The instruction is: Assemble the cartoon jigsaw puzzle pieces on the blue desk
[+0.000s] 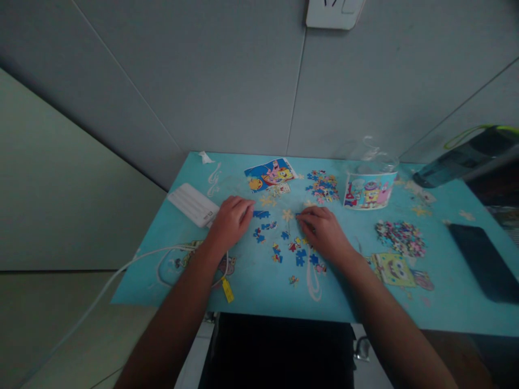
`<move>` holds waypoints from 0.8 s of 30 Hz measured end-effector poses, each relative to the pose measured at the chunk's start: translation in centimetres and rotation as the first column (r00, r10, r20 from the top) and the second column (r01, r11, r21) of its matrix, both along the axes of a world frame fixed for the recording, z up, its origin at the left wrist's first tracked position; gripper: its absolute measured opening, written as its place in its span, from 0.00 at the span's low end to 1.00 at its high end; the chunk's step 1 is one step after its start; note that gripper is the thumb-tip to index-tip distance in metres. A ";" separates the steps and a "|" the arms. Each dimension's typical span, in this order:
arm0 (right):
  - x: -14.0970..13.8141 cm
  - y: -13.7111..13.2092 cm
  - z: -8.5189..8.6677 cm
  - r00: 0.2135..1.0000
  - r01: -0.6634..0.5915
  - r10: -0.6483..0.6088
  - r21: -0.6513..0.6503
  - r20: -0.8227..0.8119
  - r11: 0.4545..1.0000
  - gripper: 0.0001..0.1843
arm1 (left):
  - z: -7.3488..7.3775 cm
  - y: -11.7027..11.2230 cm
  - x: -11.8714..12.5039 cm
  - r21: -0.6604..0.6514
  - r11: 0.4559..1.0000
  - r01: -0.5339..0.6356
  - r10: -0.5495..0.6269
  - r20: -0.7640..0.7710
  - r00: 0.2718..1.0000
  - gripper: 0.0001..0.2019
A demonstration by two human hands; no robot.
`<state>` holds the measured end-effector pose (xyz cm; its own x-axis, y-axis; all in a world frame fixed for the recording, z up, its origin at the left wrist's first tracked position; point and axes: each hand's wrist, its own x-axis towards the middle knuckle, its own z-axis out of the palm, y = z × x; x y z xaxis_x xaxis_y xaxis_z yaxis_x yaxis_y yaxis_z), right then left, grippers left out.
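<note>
Several small jigsaw pieces (284,246), mostly blue, lie scattered on a light blue table (259,292) between my hands. My left hand (231,221) rests palm down with its fingers together, the tips touching a blue piece (261,214). My right hand (322,229) lies curled on the table, its fingertips pinched on a small blue piece at their left tip. A colourful cartoon reference picture (270,174) lies further back, in the middle.
A white power bank (192,204) with a white cable (133,265) lies left. Two heaps of pieces (323,186) (400,237), a cartoon-printed tub (368,189), a dark phone (484,262) and a dark bag (470,156) stand right. A grey wall rises behind.
</note>
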<state>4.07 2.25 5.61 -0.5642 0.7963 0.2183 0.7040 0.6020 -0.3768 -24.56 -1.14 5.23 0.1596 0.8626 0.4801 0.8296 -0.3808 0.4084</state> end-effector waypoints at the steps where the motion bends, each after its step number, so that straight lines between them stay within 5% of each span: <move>1: 0.0 0.0 0.0 1.000 0.001 -0.001 0.000 -0.004 1.000 0.13 | 0.1 0.0 0.0 0.002 1.000 0.001 -0.001 0.006 1.000 0.10; 11: 1.3 1.0 0.3 0.983 -0.107 0.104 -0.012 -0.155 0.994 0.13 | -0.2 -0.2 0.7 -0.063 0.998 0.030 -0.034 -0.068 0.997 0.11; 24: 3.2 2.0 0.8 0.931 0.114 -0.100 0.021 -0.350 0.993 0.14 | 0.7 -0.6 0.8 0.025 0.999 -0.024 0.023 0.017 1.000 0.18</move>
<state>7.26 4.22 6.38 -0.3591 0.8341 0.4187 0.5939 0.5503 -0.5869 -23.79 -1.77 5.90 0.1309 0.8536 0.5042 0.8314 -0.3715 0.4132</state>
